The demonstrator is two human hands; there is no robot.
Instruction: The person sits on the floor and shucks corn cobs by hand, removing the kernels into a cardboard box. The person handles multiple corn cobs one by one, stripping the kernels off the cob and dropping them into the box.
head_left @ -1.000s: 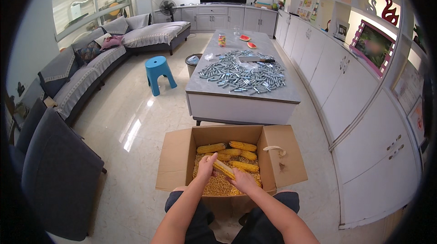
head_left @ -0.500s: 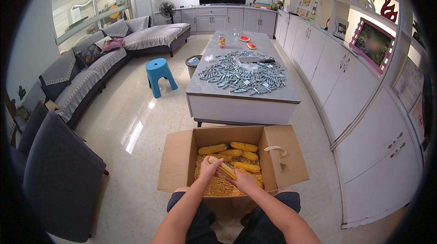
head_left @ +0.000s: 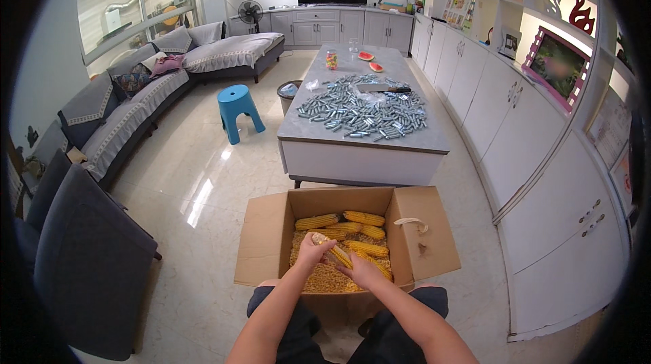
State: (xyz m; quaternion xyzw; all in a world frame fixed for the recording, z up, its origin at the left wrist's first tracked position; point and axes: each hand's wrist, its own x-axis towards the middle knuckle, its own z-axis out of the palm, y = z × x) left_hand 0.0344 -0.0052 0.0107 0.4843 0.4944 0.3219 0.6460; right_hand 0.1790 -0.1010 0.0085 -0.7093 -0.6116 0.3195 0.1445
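Observation:
Both my hands hold one ear of corn [head_left: 338, 253] over the open cardboard box [head_left: 267, 232]. It slants from upper left to lower right, and its upper left end is pale, partly bare of kernels. My left hand [head_left: 313, 251] grips that end, its fingers wrapped round. My right hand [head_left: 363, 272] is closed on the lower part of the same ear. Below them, loose yellow corn kernels [head_left: 319, 281] cover the bottom of the box. Several whole ears of corn [head_left: 364, 218] lie at the far and right sides inside it.
A long grey table [head_left: 298, 135] stands beyond the box, bearing a heap of small metallic cylinders [head_left: 359, 116], a knife [head_left: 401, 90], watermelon slices [head_left: 376, 67] and a jar [head_left: 331, 61]. A blue stool [head_left: 234, 96], a bin [head_left: 287, 96] and a sofa [head_left: 142, 105] stand left. White cabinets [head_left: 502, 133] line the right.
My hands stay almost in place on the ear of corn, with only a slight shift of the fingers. The view has tilted very slightly.

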